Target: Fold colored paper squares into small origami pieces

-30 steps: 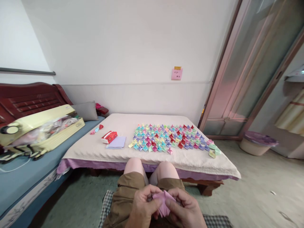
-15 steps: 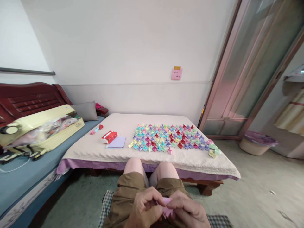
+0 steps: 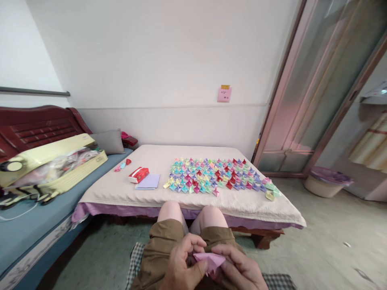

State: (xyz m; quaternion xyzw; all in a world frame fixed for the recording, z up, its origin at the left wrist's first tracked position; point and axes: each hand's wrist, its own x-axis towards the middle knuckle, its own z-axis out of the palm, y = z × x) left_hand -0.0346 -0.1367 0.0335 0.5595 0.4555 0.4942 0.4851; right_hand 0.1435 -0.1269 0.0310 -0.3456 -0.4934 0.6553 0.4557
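Note:
A pink folded paper piece (image 3: 211,261) is held over my lap between both hands. My left hand (image 3: 185,262) pinches its left end, the thumb lying on the near face and the fingers curled behind. At the right end, my right hand (image 3: 238,266) grips the paper between thumb and fingers. Pointed flaps show along its lower edge; the far side is hidden. Beyond my knees, many small folded paper pieces (image 3: 208,175) in several colours stand in rows on the bed's cream cover (image 3: 157,153).
Left of the rows lie a stack of lilac paper sheets (image 3: 148,182), a red tissue pack (image 3: 139,175) and small trinkets (image 3: 122,165). An open yellow suitcase (image 3: 57,161) rests on the blue bed at left. A lined bin (image 3: 328,182) stands on the floor at right.
The pink paper has turned and now shows a wider face. My fingers have shifted outward toward its ends, uncovering more of it. Things on the bed have not moved.

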